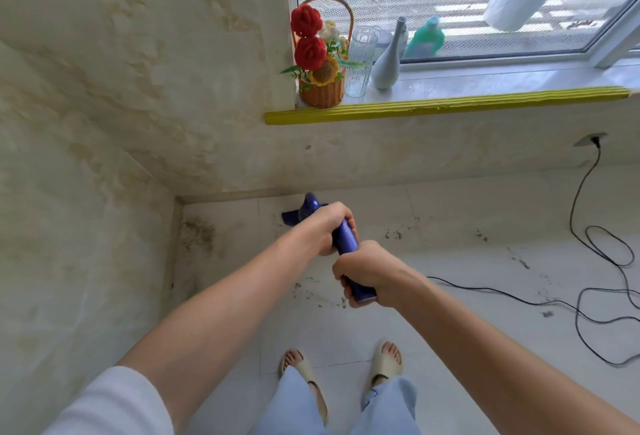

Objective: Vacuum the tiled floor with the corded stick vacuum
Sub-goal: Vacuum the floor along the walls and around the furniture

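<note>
Gripping the blue vacuum handle (pixel 346 240), the left hand (pixel 323 228) and the right hand (pixel 367 273) both close around it, the vacuum head (pixel 294 216) near the wall corner (pixel 178 200). The black cord (pixel 588 296) lies looped on the tiled floor (pixel 467 261), away from that corner on the right — a wide sweep could catch it and pull the plug.

We are in a lived-in home: at the upper middle of the frame a sunny window ledge with a yellow foam edge guard (pixel 446 106) holds a woven wicker basket of crocheted red flowers (pixel 320 63), a ribbed clear drinking glass (pixel 360 60) and a slim pale ceramic vase (pixel 389 60), above pale marble-look floor tiles (pixel 467 226).
</note>
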The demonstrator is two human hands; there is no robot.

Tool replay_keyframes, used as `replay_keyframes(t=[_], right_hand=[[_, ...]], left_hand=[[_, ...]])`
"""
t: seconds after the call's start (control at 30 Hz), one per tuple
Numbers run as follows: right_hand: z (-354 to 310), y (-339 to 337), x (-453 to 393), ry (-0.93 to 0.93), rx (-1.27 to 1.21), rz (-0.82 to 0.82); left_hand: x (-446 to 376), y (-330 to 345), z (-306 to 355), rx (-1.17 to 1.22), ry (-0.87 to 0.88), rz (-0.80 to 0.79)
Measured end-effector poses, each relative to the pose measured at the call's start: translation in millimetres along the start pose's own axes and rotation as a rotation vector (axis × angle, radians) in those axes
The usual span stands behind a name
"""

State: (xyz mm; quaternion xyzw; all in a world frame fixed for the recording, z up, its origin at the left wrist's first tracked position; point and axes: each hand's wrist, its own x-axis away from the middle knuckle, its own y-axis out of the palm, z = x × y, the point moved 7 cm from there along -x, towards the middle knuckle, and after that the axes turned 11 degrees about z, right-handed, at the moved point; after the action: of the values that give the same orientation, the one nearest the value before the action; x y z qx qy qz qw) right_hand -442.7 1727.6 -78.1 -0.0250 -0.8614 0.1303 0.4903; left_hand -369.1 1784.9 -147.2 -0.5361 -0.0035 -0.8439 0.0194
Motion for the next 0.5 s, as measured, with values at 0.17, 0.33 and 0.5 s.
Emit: replay_keyframes(t=[0.17, 0.33, 0.5], right_hand=[[-5.0, -14.5, 8.0, 0.006, -0.038, -0.016], [6.2, 1.1, -8.1, -0.037, -0.005, 0.01], [25.7, 24.5, -23.6, -0.032, 0.044, -0.005]], left_hand=[[5.0, 11.2, 4.5, -0.017, 0.02, -0.013], [2.7, 2.4, -3.8, 0.012, -0.02, 0.022], [-11.5, -10.9, -16.7, 0.008, 0.024, 0.111]])
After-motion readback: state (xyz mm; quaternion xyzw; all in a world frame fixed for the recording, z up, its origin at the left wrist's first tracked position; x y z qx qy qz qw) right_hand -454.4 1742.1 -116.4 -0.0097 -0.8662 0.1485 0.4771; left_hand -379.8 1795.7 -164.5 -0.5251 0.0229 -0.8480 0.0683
